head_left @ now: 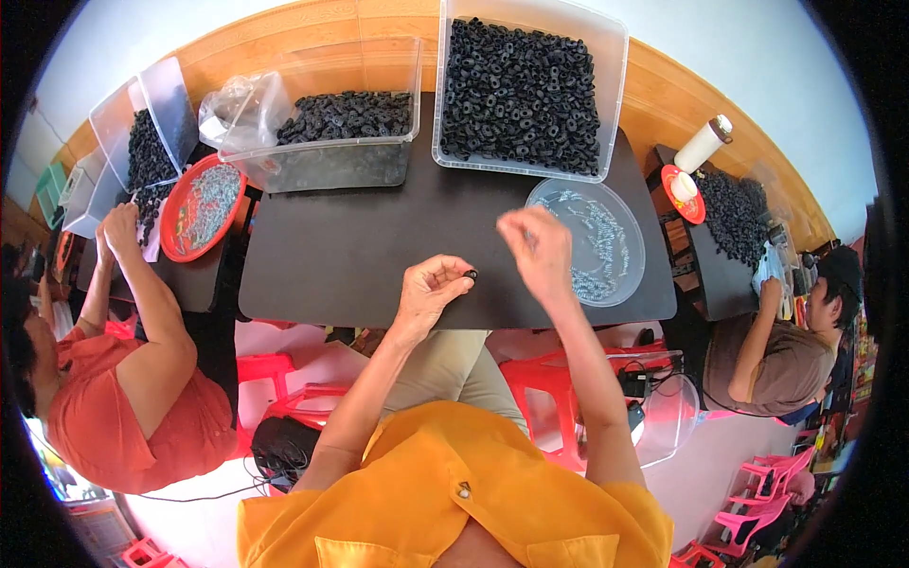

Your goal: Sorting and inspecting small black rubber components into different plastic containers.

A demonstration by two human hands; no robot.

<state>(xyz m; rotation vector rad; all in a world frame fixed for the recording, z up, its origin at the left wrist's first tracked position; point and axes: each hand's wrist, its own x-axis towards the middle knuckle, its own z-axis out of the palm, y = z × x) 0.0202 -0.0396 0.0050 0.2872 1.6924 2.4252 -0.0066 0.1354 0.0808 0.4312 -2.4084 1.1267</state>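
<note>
My left hand (431, 292) pinches a small black oval part (471, 275) between thumb and fingertips above the table's near half. My right hand (542, 251) is raised to the right of it, partly over a round clear tray (632, 270). Its fingers are curled together, and anything between them is too small to make out. Small silvery pieces (606, 232), slim and perhaps springs, lie scattered in that tray. Behind it, a big clear bin (614, 104) is full of black parts (521, 90) that resemble the one in my left hand.
On the dark table (350, 246), a second clear bin (327, 170) holds black pieces beside a plastic bag (241, 109). A person in red works at the left near a red tray (170, 227). Another person sits at the right by a black heap (734, 218).
</note>
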